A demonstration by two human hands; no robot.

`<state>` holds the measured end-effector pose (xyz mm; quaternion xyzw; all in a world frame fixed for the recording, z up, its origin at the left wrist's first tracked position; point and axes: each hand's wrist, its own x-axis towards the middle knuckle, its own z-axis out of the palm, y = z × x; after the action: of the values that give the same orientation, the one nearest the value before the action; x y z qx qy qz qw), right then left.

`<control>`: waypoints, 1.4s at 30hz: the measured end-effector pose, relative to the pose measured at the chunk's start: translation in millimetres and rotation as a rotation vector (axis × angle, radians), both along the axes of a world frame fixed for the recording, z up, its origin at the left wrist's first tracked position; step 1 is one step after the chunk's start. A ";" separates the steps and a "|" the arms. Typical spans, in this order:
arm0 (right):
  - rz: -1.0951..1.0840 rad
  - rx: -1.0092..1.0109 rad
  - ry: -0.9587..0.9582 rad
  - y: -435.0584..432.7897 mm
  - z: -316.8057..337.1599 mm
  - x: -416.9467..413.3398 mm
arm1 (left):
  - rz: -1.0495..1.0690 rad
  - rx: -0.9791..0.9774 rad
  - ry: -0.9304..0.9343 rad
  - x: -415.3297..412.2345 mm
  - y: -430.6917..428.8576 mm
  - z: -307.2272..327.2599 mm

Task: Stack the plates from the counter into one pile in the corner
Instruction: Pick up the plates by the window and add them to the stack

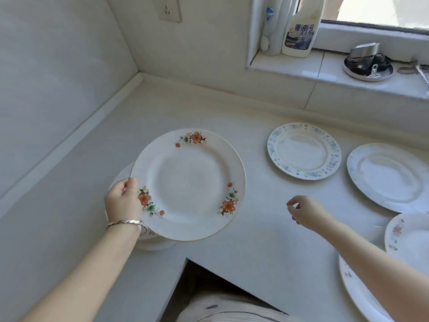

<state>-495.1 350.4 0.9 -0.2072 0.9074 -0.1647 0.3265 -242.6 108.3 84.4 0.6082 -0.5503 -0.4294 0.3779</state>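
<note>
While the left hand [124, 201] grips the left rim of the orange-flowered plate [188, 184], thumb on top and fingers curled under, that plate hangs over a low pile of plates [155, 244] near the corner of the bench [243, 117]. The right hand [304, 211] hovers beside it, fingers loosely curled, holding nothing. Further right, a blue-rimmed plate [304, 151], a pale plate [390, 177] and a pink-flowered plate [408, 238] lie on the bench.

Silver bracelet [126, 223], bare forearms
</note>
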 end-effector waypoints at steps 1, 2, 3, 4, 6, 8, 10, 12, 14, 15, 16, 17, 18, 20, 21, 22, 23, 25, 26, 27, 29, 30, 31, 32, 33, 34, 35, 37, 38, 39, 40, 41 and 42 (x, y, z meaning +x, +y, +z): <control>0.022 -0.004 0.001 -6.6 -0.1 4.3 | 0.040 -0.001 -0.031 10.2 -5.7 -2.9; 0.040 -0.009 0.002 -12.5 0.1 8.1 | 0.078 0.003 -0.070 19.9 -10.7 -6.8; 0.055 -0.012 -0.001 -17.8 0.0 11.6 | 0.112 0.015 -0.102 29.0 -14.7 -11.8; 0.068 -0.014 -0.005 -22.4 0.2 14.6 | 0.145 0.031 -0.115 37.2 -17.3 -17.1; 0.085 -0.014 -0.011 -29.7 0.2 20.1 | 0.198 0.068 -0.120 49.8 -21.0 -26.7; 0.101 -0.009 -0.006 -35.6 0.4 25.0 | 0.220 0.099 -0.133 57.6 -22.6 -32.3; 0.113 -0.006 -0.003 -40.3 1.3 29.4 | 0.210 0.105 -0.148 60.1 -24.2 -34.1; 0.123 0.002 -0.005 -43.9 2.6 32.7 | 0.193 0.091 -0.142 59.8 -26.1 -35.0; 0.132 0.012 -0.004 -46.9 3.4 34.7 | 0.173 0.070 -0.157 59.8 -28.8 -39.0; 0.130 0.014 -0.003 -48.2 3.7 35.3 | 0.161 0.064 -0.176 60.7 -30.5 -41.6; 0.127 0.016 -0.001 -49.2 4.0 36.0 | 0.144 0.059 -0.193 62.3 -31.3 -43.3; 0.126 0.018 0.001 -50.2 4.0 36.9 | 0.124 0.064 -0.209 64.8 -33.1 -45.3; 0.127 0.022 0.002 -51.3 3.9 38.1 | 0.098 0.073 -0.239 68.6 -36.0 -47.6; 0.132 0.029 -0.006 -52.5 3.4 40.7 | 0.016 0.088 -0.380 76.2 -44.0 -51.8; 0.133 0.033 -0.010 -53.3 2.9 41.9 | -0.036 0.088 -0.464 79.9 -49.4 -52.4; 0.135 0.038 -0.011 -54.3 2.4 42.9 | -0.087 0.086 -0.539 82.9 -54.8 -51.5; 0.135 0.042 -0.010 -55.3 1.9 43.9 | -0.137 0.089 -0.603 85.5 -60.4 -50.7; 0.137 0.043 -0.005 -57.4 1.1 45.5 | -0.234 0.108 -0.707 89.2 -69.4 -49.4; 0.140 0.042 -0.005 -58.4 0.6 46.5 | -0.277 0.128 -0.755 90.1 -71.8 -48.7; 0.144 0.043 -0.007 -59.4 -0.1 47.8 | -0.317 0.145 -0.810 90.2 -73.1 -47.9; 0.146 0.045 -0.017 -61.0 -1.8 50.9 | -0.371 0.136 -0.926 89.4 -73.1 -47.0; 0.147 0.046 -0.020 -61.4 -3.0 52.4 | -0.379 0.116 -0.970 88.5 -72.7 -46.5; 0.147 0.048 -0.023 -61.7 -4.5 53.3 | -0.386 0.095 -1.006 87.8 -72.9 -46.1; 0.147 0.052 -0.026 -61.8 -5.5 54.3 | -0.395 0.076 -1.036 87.1 -73.1 -45.5; 0.144 0.056 -0.030 -62.0 -6.8 55.0 | -0.408 0.063 -1.062 86.8 -73.3 -44.7; 0.139 0.060 -0.035 -62.0 -7.7 55.6 | -0.419 0.051 -1.087 86.5 -73.4 -44.3; 0.132 0.062 -0.041 -62.1 -9.0 55.9 | -0.429 0.040 -1.110 86.4 -73.4 -44.4; 0.121 0.068 -0.053 -61.5 -12.2 56.5 | -0.447 0.033 -1.171 86.1 -72.2 -44.7; 0.117 0.071 -0.060 -60.9 -14.0 56.9 | -0.455 0.040 -1.199 85.4 -71.9 -44.3; 0.112 0.074 -0.069 -59.9 -16.0 57.4 | -0.457 0.055 -1.211 84.4 -72.3 -43.8; 0.107 0.076 -0.079 -58.5 -17.6 58.2 | -0.452 0.084 -1.205 83.1 -73.0 -43.1; 0.102 0.076 -0.089 -56.4 -19.6 58.7 | -0.444 0.121 -1.197 81.7 -73.6 -41.9; 0.094 0.073 -0.100 -53.8 -21.4 59.1 | -0.436 0.149 -1.194 79.9 -73.6 -40.4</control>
<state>-436.0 296.6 -20.5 -0.2289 0.8846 -0.1260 0.3862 -162.7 34.6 44.0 0.6416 -0.7458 -0.1206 -0.1331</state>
